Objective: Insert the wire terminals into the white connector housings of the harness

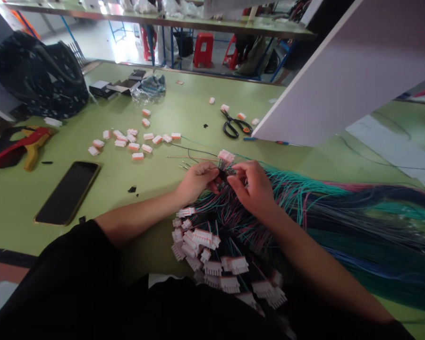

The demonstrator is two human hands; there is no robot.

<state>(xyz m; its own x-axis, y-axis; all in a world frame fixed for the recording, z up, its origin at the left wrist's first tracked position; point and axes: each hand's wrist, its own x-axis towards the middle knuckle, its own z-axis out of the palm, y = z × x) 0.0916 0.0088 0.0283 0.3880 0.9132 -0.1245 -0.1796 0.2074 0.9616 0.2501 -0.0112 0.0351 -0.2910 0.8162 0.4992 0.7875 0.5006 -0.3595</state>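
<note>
My left hand is closed in a pinch on a bunch of thin wires, with something small and dark at its fingertips. My right hand is curled close beside it, thumb and fingers at the same wires. Just beyond the fingertips a white connector sits at the end of these wires. Under both hands spreads a thick bundle of green, pink and dark wires, running off to the right. Many white connectors on wires are heaped nearest my body. What exactly lies between the fingers is partly hidden.
Loose white-and-orange connectors are scattered left of centre. Black-handled scissors lie ahead, by a slanted white panel. A phone, a red-and-yellow tool and a dark patterned bag are on the left.
</note>
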